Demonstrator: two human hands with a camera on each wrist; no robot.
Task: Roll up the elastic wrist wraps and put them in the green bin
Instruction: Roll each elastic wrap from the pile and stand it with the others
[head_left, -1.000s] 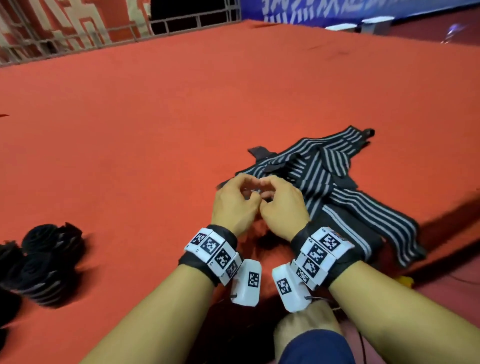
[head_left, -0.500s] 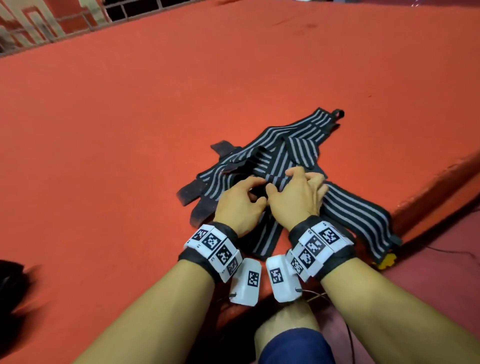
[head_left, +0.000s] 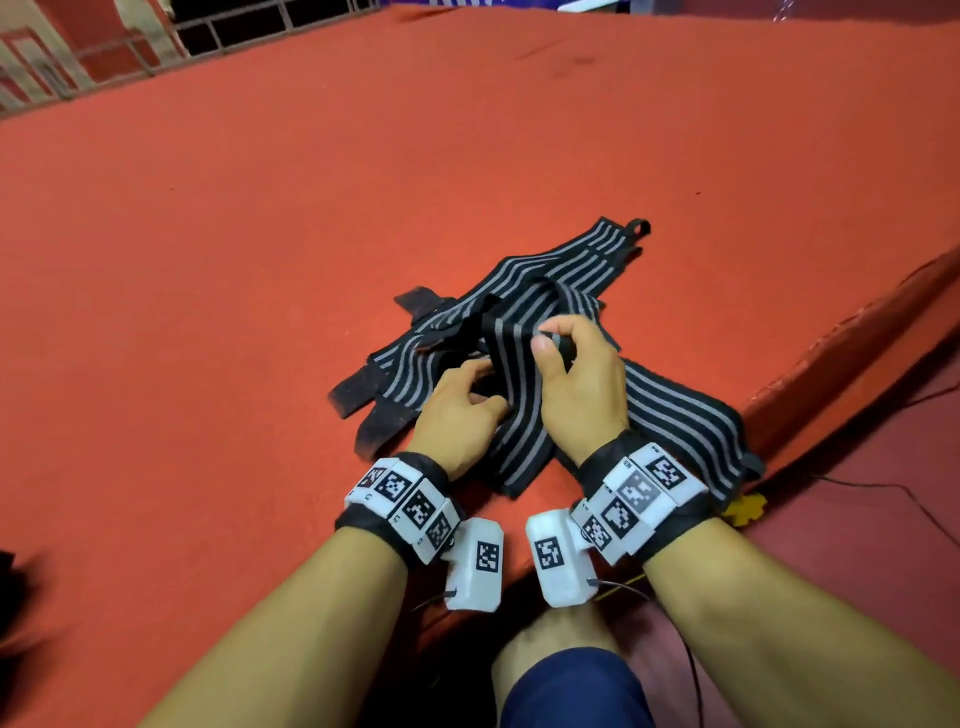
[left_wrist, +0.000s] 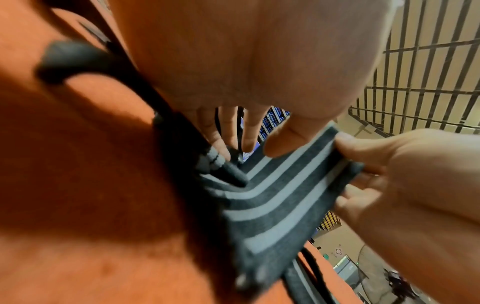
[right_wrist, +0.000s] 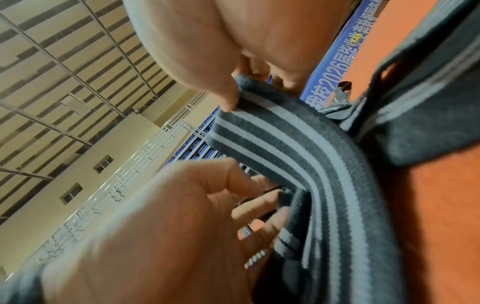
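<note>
both hands on one striped wrap

in the head view, the right hand (head_left: 576, 384) pinches the upper end of a striped wrap (head_left: 511, 384) between thumb and curled fingers, at centre frame. the left hand (head_left: 460, 415), just left and lower, curls its fingers onto the same strip. the pile of wraps (head_left: 670, 415) lies flat on the red mat (head_left: 260, 260), reaching toward the right edge of the frame; the green bin is out of view
</note>
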